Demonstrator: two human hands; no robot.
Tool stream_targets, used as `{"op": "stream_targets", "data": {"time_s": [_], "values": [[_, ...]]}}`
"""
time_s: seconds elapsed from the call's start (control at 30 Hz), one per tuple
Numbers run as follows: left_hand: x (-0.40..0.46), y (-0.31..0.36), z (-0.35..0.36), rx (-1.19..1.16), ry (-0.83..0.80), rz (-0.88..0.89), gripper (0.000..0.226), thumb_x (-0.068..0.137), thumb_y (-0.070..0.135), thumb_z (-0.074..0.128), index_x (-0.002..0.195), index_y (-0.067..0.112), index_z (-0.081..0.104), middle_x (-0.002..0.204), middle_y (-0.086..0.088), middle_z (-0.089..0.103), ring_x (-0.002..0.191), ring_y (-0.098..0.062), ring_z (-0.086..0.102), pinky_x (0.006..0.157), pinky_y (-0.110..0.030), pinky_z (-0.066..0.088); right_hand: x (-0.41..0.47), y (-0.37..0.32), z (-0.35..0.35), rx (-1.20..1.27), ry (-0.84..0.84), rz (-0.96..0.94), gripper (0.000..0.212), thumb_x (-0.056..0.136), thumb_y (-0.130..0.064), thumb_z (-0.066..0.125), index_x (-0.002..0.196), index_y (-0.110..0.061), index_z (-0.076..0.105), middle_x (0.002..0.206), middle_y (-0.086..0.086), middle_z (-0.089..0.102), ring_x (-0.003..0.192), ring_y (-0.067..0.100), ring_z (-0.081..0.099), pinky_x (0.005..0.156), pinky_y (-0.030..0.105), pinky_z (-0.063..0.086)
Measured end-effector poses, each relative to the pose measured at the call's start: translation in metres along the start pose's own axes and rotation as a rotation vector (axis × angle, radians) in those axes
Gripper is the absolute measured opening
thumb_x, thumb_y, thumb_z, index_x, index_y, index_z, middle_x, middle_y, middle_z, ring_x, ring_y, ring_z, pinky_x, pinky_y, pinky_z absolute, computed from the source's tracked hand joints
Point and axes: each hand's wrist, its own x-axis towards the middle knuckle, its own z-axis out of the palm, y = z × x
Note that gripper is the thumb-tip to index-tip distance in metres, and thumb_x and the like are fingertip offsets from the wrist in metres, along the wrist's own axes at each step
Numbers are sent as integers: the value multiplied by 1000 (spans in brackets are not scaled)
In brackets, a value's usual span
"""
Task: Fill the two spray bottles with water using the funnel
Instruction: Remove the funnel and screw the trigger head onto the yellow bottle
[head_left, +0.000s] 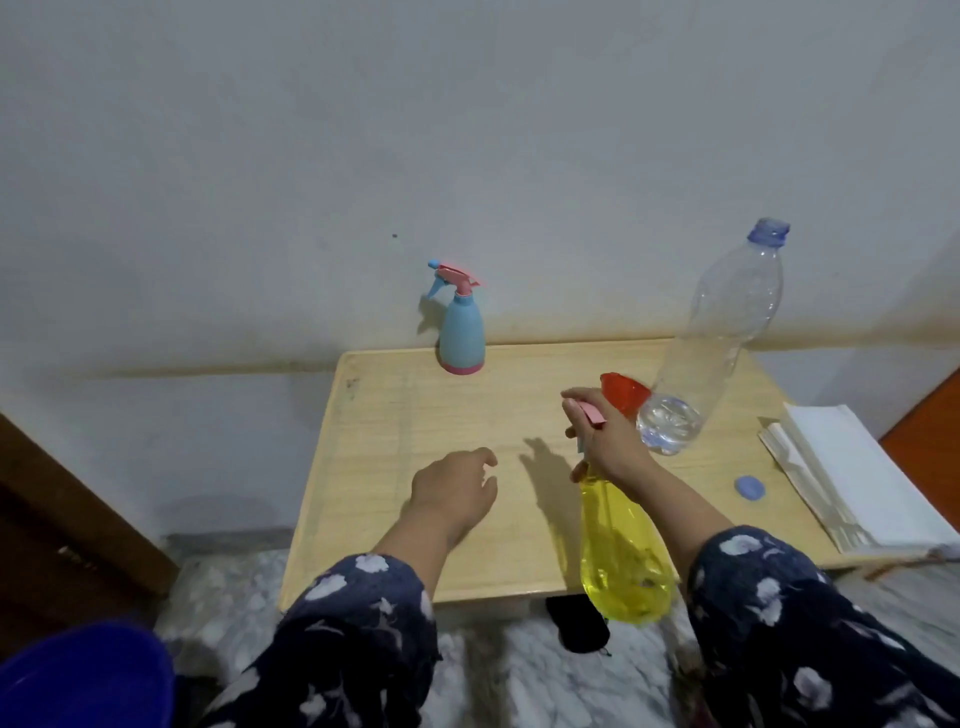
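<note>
My right hand (605, 441) grips the pink spray head of a yellow spray bottle (623, 561), which hangs above the table's near edge. My left hand (457, 491) hovers over the table with its fingers apart and nothing in it. A blue spray bottle (461, 332) with a pink trigger stands upright at the table's back edge. A red funnel (626, 392) lies behind my right hand, partly hidden by it. Beside the funnel stands a large clear plastic bottle (711, 353), uncapped, with a little water at its bottom.
The low wooden table (415, 415) stands against a grey wall. A blue bottle cap (750, 488) lies at the right, next to a stack of white paper towels (852, 478). A blue basin rim (83, 675) shows at the bottom left on the marble floor.
</note>
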Motion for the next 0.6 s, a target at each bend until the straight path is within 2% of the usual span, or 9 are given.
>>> {"op": "stream_targets", "data": {"time_s": [0.07,0.13,0.2,0.27,0.37,0.43,0.53,0.6], "values": [[-2,-5,-4,29,-60,-62,35,97,36,42,131,32,51,126,5,61,113,-21,58,93,-33,47,-14,19,-4,10,5,58,21,93,-45,53,110,-34,60,95,10,61,77,30,68,53,55,57],[-4,-7,-7,68,-80,-105,37,97,35,41,133,31,50,129,2,59,115,-23,57,94,-32,46,-26,32,-10,35,3,128,25,93,-48,52,112,-34,59,92,11,63,60,35,66,56,53,58],[-6,-8,-8,102,-99,-131,38,97,34,40,134,31,49,131,0,57,115,-24,57,95,-34,46,-38,39,-17,69,12,156,28,93,-48,52,114,-31,59,92,14,63,48,33,61,53,46,59],[-9,-7,-9,120,-106,-154,39,97,33,39,134,31,49,133,0,56,116,-25,56,95,-34,46,-45,44,-23,96,35,164,30,93,-47,52,114,-27,59,94,17,63,51,33,61,47,38,57],[-13,-4,-9,126,-92,-183,39,97,33,40,134,31,49,133,0,56,117,-24,55,94,-33,45,-50,48,-31,111,58,164,31,93,-46,53,115,-26,60,96,16,61,71,38,66,49,43,59],[-18,-1,-9,129,-78,-196,38,97,34,40,134,31,49,133,1,56,117,-24,56,93,-33,45,-54,52,-36,91,62,157,30,93,-46,52,115,-26,59,94,15,61,77,35,66,50,44,59],[-26,4,-6,121,-73,-217,39,97,34,40,135,31,48,133,1,55,116,-24,56,95,-34,46,-63,61,-45,43,51,160,28,93,-46,53,110,-26,61,82,17,62,65,40,65,53,47,59],[-33,8,-3,116,-75,-246,40,97,33,40,136,31,48,134,1,55,117,-24,55,95,-33,45,-70,68,-49,1,48,163,28,93,-48,53,107,-26,62,74,18,62,51,39,63,53,41,57]]}}
